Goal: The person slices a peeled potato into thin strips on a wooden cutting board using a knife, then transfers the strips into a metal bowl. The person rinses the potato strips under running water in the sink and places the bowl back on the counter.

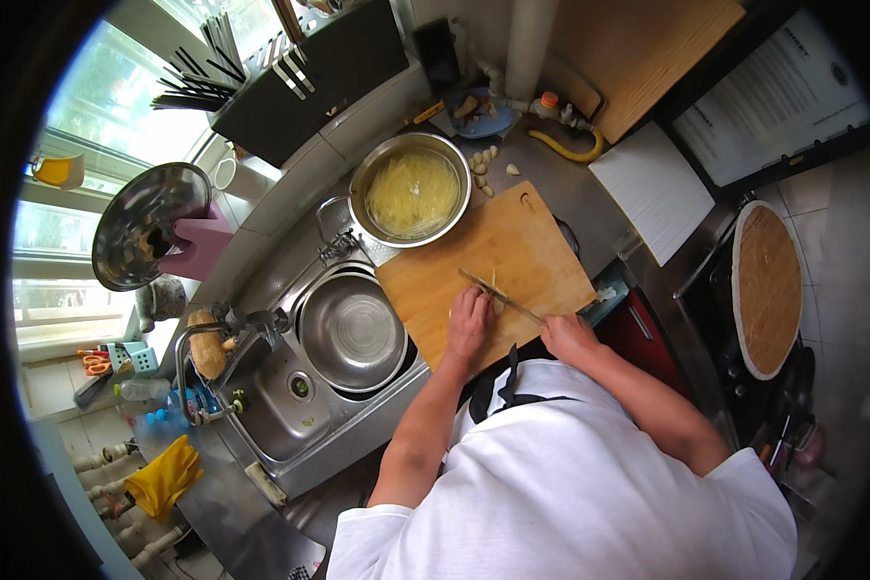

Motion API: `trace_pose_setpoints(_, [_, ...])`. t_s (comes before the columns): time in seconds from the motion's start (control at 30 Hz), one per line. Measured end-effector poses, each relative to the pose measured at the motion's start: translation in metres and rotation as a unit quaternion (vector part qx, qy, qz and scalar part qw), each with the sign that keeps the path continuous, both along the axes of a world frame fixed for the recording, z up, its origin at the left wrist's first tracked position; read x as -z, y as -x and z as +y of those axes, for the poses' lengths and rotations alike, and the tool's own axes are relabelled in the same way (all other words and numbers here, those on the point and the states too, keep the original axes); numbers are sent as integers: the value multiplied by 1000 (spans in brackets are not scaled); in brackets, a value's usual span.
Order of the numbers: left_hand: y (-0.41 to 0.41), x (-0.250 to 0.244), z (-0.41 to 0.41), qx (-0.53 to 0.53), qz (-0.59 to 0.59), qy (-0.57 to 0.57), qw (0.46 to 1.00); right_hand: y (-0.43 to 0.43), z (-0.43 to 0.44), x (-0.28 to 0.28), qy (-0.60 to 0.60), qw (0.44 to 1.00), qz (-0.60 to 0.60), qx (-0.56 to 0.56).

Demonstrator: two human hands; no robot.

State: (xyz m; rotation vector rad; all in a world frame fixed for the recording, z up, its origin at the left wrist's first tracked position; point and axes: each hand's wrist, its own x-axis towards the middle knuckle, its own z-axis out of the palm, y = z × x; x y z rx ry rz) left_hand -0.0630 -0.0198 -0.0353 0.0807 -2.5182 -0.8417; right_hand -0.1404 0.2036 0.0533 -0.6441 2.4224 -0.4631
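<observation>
My right hand (pixel 569 339) grips the handle of a kitchen knife (pixel 513 301). Its blade lies across a wooden cutting board (pixel 449 264), pointing up and to the left. Beside the blade, my left hand (pixel 471 319) has its fingers curled down on the board, holding a small pale piece of food (pixel 498 306), mostly hidden by the fingers. Thin pale slivers (pixel 494 277) lie just past the blade. Beyond the board stands a steel basin (pixel 466 170) of pale yellow shreds in water. Several garlic cloves (pixel 481 169) lie between this basin and a blue dish (pixel 504 119) of scraps.
To the left is a steel sink (pixel 268 428) with a faucet (pixel 183 362) and a large metal bowl (pixel 399 341). Yellow rubber gloves (pixel 163 478) hang at lower left. A yellow coiled hose (pixel 569 148) lies at the back. A round lid-like board (pixel 768 290) is at far right.
</observation>
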Motion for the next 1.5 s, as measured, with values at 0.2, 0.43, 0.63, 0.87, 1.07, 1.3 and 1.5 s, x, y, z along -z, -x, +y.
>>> trace_pose_setpoints(0.2, [-6,-26,-7,-8,28,14,999,0,3,0,45,999,-5,22])
trace_pose_setpoints(0.43, [-22,-11,0,7,-35,17,999,-18,7,-19,52,997,55,14])
trace_pose_setpoints(0.63, [-14,-6,5,-5,-55,27,998,-30,10,-20,22,992,120,-32])
trace_pose_setpoints(0.87, [-14,0,3,-2,-47,41,998,-29,9,-24,20,994,103,-27])
trace_pose_setpoints(1.07, [-13,-5,3,3,-39,39,998,-18,0,-9,5,999,35,-5])
trace_pose_setpoints(1.3, [-13,-3,4,0,-30,29,999,-21,8,-15,53,998,44,16])
trace_pose_setpoints(1.5, [-13,-4,5,2,-38,27,999,-20,3,-16,-9,999,30,-9])
